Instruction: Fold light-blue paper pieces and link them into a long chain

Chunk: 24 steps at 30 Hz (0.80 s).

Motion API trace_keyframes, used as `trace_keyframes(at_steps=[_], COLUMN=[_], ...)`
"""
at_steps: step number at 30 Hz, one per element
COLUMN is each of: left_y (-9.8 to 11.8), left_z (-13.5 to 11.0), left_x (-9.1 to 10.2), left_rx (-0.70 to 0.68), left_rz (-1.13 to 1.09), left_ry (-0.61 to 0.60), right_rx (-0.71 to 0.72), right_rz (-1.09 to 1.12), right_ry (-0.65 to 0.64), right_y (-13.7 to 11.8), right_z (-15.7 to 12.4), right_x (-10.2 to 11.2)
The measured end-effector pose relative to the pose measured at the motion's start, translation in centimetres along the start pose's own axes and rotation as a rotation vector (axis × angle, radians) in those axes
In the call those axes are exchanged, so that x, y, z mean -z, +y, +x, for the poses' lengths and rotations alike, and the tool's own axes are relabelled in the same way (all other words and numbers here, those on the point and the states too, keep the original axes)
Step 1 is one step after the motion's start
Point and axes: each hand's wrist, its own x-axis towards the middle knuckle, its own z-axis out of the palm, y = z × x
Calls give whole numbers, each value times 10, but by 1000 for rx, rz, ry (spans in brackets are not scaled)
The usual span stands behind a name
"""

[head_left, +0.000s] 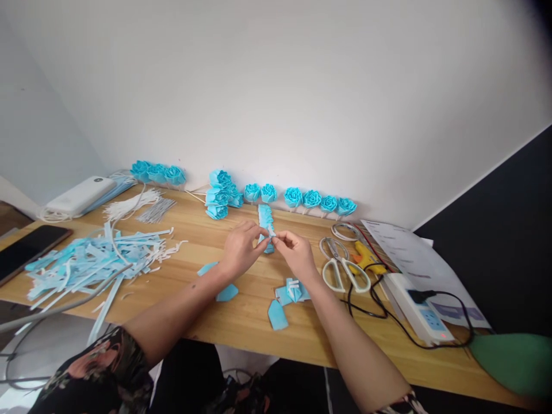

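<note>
At the middle of the wooden table [194,230], my left hand [242,247] and my right hand [295,253] meet fingertip to fingertip. Between them they pinch a small pale blue-white piece [271,231], too small to make out exactly. Just behind it lies a ruffled row of light blue pieces [264,215], partly covered by my fingers. Cut blue petals [278,315] lie near the front edge, with another petal [227,292] by my left forearm. A small stack of blue pieces with white strips [294,290] sits beside my right wrist.
Blue flowers [218,195] line the wall. On the left are blue and white scraps [99,261], a phone [37,250] and a white power bank [81,194]. Scissors [345,270], a yellow glue gun [368,259], a power strip [418,310] and black cables crowd the right.
</note>
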Motion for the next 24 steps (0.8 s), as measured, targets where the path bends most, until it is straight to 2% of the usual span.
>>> trace_keyframes(at_steps=[16, 24], left_y=[0, 1], left_z=[-1, 0], left_x=[-3, 0], left_rx=[34, 39], left_rz=[-35, -61], left_ry=[-52, -84], right_rx=[75, 63], right_rz=[-105, -103], right_ry=[15, 11], right_y=[-6, -7], right_z=[-3, -3], right_x=[-1, 0])
